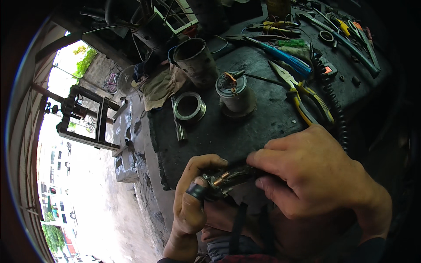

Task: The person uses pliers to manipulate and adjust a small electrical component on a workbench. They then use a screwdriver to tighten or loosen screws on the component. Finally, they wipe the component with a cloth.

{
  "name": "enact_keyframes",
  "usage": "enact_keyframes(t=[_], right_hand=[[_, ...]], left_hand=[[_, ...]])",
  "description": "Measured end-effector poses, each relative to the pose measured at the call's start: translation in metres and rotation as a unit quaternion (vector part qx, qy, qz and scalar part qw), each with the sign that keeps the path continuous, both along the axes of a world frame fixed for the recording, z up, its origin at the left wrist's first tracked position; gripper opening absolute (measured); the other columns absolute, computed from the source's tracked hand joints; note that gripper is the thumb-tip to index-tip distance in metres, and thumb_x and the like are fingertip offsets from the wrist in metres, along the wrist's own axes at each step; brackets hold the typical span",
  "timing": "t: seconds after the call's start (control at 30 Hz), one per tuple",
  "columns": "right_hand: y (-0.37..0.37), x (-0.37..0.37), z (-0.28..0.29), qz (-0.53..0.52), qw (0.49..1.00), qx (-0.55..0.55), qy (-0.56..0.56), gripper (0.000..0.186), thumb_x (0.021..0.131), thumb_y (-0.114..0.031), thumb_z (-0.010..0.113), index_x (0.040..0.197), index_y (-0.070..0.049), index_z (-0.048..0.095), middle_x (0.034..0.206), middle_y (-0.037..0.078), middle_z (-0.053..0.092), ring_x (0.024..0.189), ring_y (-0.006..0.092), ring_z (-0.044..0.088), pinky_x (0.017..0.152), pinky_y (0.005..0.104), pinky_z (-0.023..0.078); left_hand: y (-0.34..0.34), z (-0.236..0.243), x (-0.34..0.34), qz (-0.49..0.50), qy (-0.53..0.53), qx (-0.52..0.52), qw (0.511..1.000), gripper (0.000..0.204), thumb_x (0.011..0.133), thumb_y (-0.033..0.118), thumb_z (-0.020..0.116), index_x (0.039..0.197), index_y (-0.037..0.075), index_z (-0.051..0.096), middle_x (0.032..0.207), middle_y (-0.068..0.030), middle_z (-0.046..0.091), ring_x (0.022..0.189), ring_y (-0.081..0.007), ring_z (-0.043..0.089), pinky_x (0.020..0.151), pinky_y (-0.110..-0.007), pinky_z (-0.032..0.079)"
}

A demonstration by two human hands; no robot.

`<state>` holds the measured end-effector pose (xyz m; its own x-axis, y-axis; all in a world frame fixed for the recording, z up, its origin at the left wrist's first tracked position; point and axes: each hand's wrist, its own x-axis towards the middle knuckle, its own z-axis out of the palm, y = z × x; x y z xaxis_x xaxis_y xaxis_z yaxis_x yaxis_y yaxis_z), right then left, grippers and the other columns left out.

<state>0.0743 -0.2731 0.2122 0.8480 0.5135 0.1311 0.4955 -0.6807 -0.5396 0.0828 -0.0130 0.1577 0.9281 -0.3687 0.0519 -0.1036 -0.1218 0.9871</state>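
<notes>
My left hand point(191, 208) is closed round a small metal part point(222, 179) that has copper-coloured pieces and a round black end. The thumb lies against the black end. From the right, my right hand point(313, 171) reaches to the part's dark far end, thumb and fingers pinched there. What exactly sits between those fingertips is hidden. Beyond the hands, a grey metal cylinder point(239, 103) with copper wire on its top stands on the dark bench point(219, 131). Left of it lies a shiny metal ring point(193, 118) beside a short fluted metal shaft point(180, 130).
Yellow-and-black pliers point(302, 94) lie beyond my right hand, near blue-handled pliers point(283, 57) and a coiled black cord point(332, 98). A tall metal sleeve point(199, 65) stands by a brown cloth point(164, 90). A metal frame point(98, 118) stands at left past the bench edge.
</notes>
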Motion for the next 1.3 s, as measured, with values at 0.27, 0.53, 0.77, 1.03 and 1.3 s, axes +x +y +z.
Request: enact_keyframes(t=[0.27,0.53,0.77,1.03,1.3], right_hand=[[0.006,-0.002,0.001,0.011,0.999,-0.016,-0.032,0.030,0.082,-0.016,0.080,0.111,-0.009,0.078,0.078,0.004,0.067,0.070,0.0276,0.071,0.058,0.0426,0.055],[0.013,-0.005,-0.007,0.006,0.991,-0.037,-0.131,0.032,0.077,-0.019,0.082,0.108,-0.012,0.078,0.080,0.001,0.063,0.069,0.0222,0.071,0.057,0.0398,0.054],[0.012,-0.005,-0.007,0.014,0.991,-0.066,-0.116,0.034,0.077,-0.022,0.082,0.109,-0.012,0.077,0.082,0.001,0.062,0.072,0.0218,0.071,0.061,0.0399,0.054],[0.012,-0.006,-0.008,-0.003,0.989,-0.051,-0.141,0.035,0.077,-0.023,0.082,0.110,-0.011,0.077,0.083,0.001,0.062,0.073,0.0220,0.071,0.062,0.0399,0.054],[0.012,-0.005,-0.011,-0.008,0.982,-0.049,-0.180,0.037,0.075,-0.024,0.083,0.109,-0.012,0.078,0.083,-0.001,0.062,0.073,0.0191,0.070,0.062,0.0373,0.053]], left_hand=[[-0.003,-0.003,0.005,-0.024,-0.058,0.048,0.997,0.075,0.098,0.054,0.049,0.139,-0.009,0.055,0.125,-0.0178,0.063,0.112,-0.0237,0.063,0.102,-0.036,0.049],[-0.004,-0.002,0.005,-0.007,-0.101,0.076,0.992,0.077,0.097,0.058,0.050,0.139,-0.006,0.056,0.117,-0.0157,0.060,0.105,-0.0236,0.061,0.095,-0.036,0.049],[-0.004,-0.001,0.009,-0.018,-0.144,0.097,0.985,0.081,0.097,0.063,0.049,0.139,-0.005,0.056,0.117,-0.0164,0.058,0.104,-0.0238,0.060,0.094,-0.036,0.048],[-0.006,-0.002,0.008,-0.020,-0.131,0.078,0.988,0.082,0.099,0.063,0.048,0.141,-0.007,0.054,0.124,-0.0168,0.059,0.108,-0.0229,0.059,0.096,-0.035,0.048],[-0.006,0.000,0.008,-0.008,-0.133,0.107,0.985,0.074,0.096,0.051,0.049,0.141,-0.007,0.053,0.126,-0.0173,0.059,0.107,-0.0226,0.059,0.096,-0.035,0.048]])
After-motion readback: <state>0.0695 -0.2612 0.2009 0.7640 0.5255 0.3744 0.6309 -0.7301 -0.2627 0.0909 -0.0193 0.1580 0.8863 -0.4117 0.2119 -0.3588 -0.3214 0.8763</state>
